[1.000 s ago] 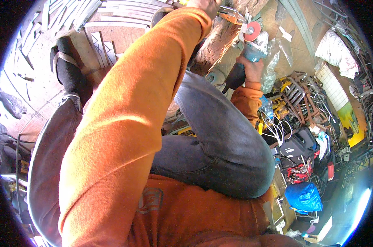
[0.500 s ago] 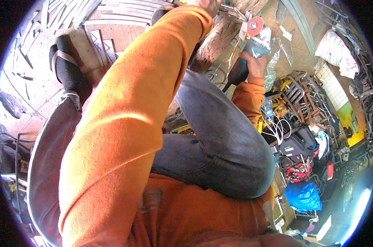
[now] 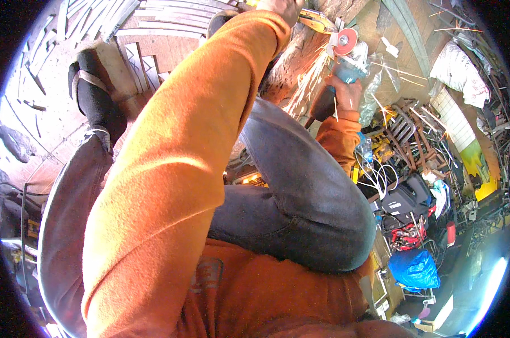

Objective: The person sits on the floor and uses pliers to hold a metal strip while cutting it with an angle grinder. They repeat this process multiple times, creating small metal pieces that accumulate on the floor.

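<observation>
In the upper right-centre of the frame, the right hand (image 3: 348, 94) has its fingers wrapped around the body of an angle grinder (image 3: 350, 70), whose red disc (image 3: 347, 39) sits just beside the end of an orange-lit metal piece (image 3: 318, 22). The left hand (image 3: 282, 7) is at the top edge, next to that piece; its fingers are partly cut off, so I cannot tell whether they grip it. Sparks (image 3: 308, 84) stream down past a rough log (image 3: 289, 65) toward the bent right knee, with stray streaks flying right. No glove shows on either hand, so a kick from a jammed disc could bring it onto the left fingers, and a loosely held workpiece could twist. Sparks could also singe the trousers (image 3: 305, 186) or melt the clear plastic bag (image 3: 369, 104) just right of the grinder. Below it, white cable (image 3: 379, 179) loops could snag the right sleeve. Scrap metal (image 3: 415, 132) crowds the right of the frame, below a white sack (image 3: 460, 73), limiting room for that elbow. Pale strips (image 3: 170, 25) cover the upper left, near the sandalled foot (image 3: 94, 84).
</observation>
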The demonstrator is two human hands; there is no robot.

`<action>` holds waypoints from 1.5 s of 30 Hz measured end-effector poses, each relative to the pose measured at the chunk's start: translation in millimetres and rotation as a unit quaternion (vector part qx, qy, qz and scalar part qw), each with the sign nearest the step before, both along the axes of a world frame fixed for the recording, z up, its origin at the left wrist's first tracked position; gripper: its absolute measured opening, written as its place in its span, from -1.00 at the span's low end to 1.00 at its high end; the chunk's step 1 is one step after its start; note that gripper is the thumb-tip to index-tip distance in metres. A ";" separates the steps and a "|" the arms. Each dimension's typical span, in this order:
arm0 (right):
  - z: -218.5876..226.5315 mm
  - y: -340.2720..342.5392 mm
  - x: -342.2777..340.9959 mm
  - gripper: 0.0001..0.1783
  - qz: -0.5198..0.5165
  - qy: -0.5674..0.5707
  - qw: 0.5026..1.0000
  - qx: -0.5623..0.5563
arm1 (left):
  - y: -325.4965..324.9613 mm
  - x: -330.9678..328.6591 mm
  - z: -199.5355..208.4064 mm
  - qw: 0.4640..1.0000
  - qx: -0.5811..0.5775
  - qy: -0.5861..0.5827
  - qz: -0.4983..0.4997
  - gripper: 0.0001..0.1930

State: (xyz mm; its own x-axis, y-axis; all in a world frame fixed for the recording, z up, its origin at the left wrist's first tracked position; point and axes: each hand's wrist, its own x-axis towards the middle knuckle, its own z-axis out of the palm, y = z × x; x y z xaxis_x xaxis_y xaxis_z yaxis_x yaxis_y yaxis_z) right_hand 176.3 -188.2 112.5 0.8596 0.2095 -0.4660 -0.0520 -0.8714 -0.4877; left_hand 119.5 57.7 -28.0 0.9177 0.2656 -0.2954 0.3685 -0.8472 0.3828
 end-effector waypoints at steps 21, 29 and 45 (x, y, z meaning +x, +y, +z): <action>-0.9 8.4 6.1 -0.38 -0.053 0.021 0.998 0.017 | 3.2 -1.0 7.2 1.000 0.009 0.018 -0.011 -0.65; -3.8 11.3 6.7 -0.34 -0.074 0.011 0.997 0.032 | 2.3 1.4 6.9 1.000 0.003 0.028 -0.012 -0.64; 1.3 5.5 -5.5 -0.59 -0.002 -0.018 1.000 -0.015 | 4.0 -1.4 9.6 0.999 0.021 0.021 -0.020 -0.62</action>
State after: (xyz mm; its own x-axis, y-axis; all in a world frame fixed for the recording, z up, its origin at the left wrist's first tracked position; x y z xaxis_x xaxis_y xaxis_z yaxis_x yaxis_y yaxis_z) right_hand 170.8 -182.7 113.9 0.8767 0.1934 -0.4404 -0.0378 -0.8851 -0.4639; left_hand 118.1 61.7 -18.4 0.9147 0.2421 -0.3234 0.3491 -0.8766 0.3312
